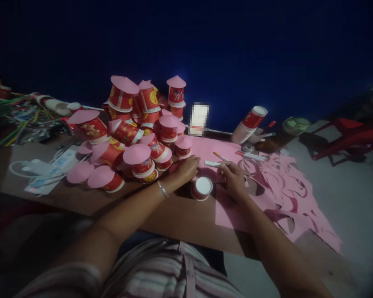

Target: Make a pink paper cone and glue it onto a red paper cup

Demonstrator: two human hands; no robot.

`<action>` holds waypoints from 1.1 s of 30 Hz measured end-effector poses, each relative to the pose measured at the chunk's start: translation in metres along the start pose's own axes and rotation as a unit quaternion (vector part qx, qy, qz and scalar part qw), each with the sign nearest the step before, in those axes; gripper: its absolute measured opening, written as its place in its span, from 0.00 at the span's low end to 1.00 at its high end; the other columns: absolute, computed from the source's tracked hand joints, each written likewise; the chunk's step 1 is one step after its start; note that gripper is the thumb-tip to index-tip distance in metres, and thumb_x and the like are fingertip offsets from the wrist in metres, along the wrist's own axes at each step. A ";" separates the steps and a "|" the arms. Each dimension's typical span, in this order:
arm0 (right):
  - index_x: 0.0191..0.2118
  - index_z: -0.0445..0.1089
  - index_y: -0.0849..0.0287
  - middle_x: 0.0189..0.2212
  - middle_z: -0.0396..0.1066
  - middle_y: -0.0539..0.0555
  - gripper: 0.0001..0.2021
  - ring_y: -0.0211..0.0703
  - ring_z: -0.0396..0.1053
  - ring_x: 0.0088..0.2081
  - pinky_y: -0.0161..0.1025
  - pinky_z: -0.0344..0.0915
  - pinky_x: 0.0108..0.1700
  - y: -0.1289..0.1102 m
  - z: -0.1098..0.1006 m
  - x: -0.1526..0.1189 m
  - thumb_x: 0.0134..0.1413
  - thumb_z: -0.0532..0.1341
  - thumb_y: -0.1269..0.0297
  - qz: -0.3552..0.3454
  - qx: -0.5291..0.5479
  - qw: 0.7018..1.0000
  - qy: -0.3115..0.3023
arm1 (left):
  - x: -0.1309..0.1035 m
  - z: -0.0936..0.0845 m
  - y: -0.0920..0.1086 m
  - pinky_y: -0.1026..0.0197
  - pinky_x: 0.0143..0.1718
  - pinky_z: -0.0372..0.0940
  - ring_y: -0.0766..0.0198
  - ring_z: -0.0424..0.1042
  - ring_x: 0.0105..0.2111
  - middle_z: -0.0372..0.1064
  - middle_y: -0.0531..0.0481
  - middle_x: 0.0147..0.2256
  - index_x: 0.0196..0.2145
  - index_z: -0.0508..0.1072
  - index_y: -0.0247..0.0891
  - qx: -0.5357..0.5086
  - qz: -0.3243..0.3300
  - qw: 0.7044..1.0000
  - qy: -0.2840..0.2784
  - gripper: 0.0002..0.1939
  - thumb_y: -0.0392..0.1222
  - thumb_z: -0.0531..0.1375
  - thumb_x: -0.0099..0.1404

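My right hand (pixel 234 179) pinches a slim white tube (pixel 212 164) between thumb and fingers, its tip pointing left over the pink paper. My left hand (pixel 189 169), with a bangle at the wrist, is at the paper's left edge, beside the decorated cups. Its fingers are bent and close together; whatever they hold, if anything, is hidden. Between my hands and nearer to me, a red paper cup (pixel 202 189) stands upside down with its white base up. A pink paper sheet (pixel 214 145) lies beyond my hands. Red cups with pink cone tops (pixel 137 159) crowd the left.
Pink paper offcuts (pixel 289 182) with round holes cover the right side. Pens (pixel 251 156) and a stack of cups (pixel 255 118) lie behind them. A white power strip (pixel 51 169) with cables is at left. A red stool (pixel 338 138) stands beyond the table's right side.
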State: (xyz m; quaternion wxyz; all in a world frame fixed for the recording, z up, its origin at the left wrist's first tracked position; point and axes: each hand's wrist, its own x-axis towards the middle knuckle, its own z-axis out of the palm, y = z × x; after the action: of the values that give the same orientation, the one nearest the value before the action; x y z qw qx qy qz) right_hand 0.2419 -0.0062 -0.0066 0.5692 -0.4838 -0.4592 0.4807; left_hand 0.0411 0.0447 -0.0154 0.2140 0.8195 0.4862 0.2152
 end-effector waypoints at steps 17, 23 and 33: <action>0.33 0.75 0.56 0.22 0.71 0.47 0.14 0.33 0.63 0.20 0.33 0.64 0.23 -0.014 0.005 -0.007 0.52 0.70 0.51 0.025 0.062 0.996 -0.055 | -0.009 -0.022 0.034 0.62 0.36 0.68 0.65 0.74 0.33 0.78 0.49 0.34 0.38 0.79 0.36 -0.352 0.069 0.927 0.114 0.09 0.41 0.70 0.60; 0.25 0.72 0.58 0.18 0.70 0.49 0.24 0.32 0.61 0.16 0.32 0.59 0.18 -0.010 0.000 -0.010 0.57 0.64 0.41 0.077 0.036 0.992 -0.091 | -0.009 -0.031 0.036 0.61 0.39 0.69 0.63 0.77 0.36 0.79 0.47 0.37 0.38 0.80 0.36 -0.321 0.102 0.937 0.090 0.08 0.36 0.69 0.60; 0.31 0.75 0.57 0.21 0.70 0.47 0.16 0.34 0.64 0.19 0.34 0.64 0.22 -0.014 0.004 -0.010 0.54 0.69 0.48 0.038 0.024 0.997 -0.060 | -0.008 -0.037 0.035 0.63 0.36 0.68 0.65 0.75 0.33 0.79 0.47 0.35 0.38 0.80 0.35 -0.313 0.086 0.943 0.073 0.07 0.36 0.69 0.59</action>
State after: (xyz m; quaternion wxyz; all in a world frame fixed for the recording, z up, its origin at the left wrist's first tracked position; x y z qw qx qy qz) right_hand 0.2386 -0.0165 0.0069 0.5333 -0.4574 -0.4619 0.5413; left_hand 0.0414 0.0270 0.0335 0.4044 0.7319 0.3359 0.4336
